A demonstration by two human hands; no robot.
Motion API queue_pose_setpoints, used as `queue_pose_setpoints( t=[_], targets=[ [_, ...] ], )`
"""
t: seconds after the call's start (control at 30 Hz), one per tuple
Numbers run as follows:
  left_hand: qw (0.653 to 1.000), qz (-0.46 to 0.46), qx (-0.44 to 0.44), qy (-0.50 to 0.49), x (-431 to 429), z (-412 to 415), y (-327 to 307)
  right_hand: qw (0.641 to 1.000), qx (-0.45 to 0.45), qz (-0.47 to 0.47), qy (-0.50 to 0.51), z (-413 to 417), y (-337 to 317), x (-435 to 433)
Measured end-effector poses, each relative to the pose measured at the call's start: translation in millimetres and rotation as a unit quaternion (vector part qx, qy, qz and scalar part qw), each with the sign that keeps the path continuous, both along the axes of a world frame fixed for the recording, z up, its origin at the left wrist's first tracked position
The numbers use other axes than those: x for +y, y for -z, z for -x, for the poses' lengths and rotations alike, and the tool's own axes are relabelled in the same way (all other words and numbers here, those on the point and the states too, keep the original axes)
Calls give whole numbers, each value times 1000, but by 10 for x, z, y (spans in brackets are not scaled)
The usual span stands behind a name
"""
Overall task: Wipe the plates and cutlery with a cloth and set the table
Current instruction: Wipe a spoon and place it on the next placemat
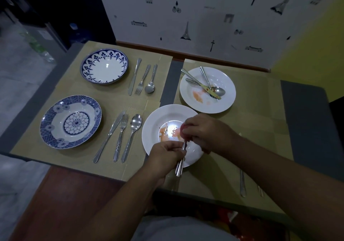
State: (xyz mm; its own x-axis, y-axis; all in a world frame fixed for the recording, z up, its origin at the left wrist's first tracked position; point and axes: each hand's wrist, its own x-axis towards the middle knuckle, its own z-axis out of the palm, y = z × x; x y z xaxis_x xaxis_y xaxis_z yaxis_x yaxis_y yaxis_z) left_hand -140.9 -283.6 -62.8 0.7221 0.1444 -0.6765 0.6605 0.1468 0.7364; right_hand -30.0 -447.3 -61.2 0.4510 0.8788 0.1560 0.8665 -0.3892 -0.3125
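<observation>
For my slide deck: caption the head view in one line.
Left hand grips cutlery, right hand pinches its tip, over a stained white plate.

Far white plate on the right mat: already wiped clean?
No, the far white round plate has orange smears and sauce-stained steel cutlery lying in it.

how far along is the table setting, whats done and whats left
Done: the far blue plate and near blue plate look clean, with cutlery sets lined up beside them. In hand: the left hand grips a cutlery piece over the near white plate, the right hand pinching its upper end. Left: that plate's orange smears and the far white plate with its stained cutlery.
</observation>
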Motion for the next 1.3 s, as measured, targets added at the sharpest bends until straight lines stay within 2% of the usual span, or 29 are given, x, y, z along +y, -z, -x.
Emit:
queue_pose_setpoints(
  t=[0.1, 0.27, 0.43, 0.63, 0.9, 0.97, 1.13, 1.3],
  targets=[
    [1000, -6, -10, -10, 8, -57, -30, 999, -21, -17, 30, 33, 14, 33],
    [1000, -9, -6, -17, -43, 12, 51, 999, -22, 10, -24, 163, -73, -33],
    [999, -22, -17, -19, -41, -8, 22, 999, -21, -19, 24, -79, -121, -32],
    [999, -40, -26, -27, -63, -36, -3, 998, -39, -7, -42, 99, -93, -7],
    [996, -72, -33, -38, -117, -43, -52, 996, -48, -13, 69, -237, -223, -51],
    [996, -69, -37, -41, -126, -62, -68, 996, -53, -24, 66, -183, -206, -30],
    [995, -78, -38, -39, -62, -75, -70, 999, -37, -15, -23, 77, -127, 25],
    [993, -98, -65, -24, -84, -21, -105, 998, -38, -12, 39, -181, -200, 51]
  ],
)
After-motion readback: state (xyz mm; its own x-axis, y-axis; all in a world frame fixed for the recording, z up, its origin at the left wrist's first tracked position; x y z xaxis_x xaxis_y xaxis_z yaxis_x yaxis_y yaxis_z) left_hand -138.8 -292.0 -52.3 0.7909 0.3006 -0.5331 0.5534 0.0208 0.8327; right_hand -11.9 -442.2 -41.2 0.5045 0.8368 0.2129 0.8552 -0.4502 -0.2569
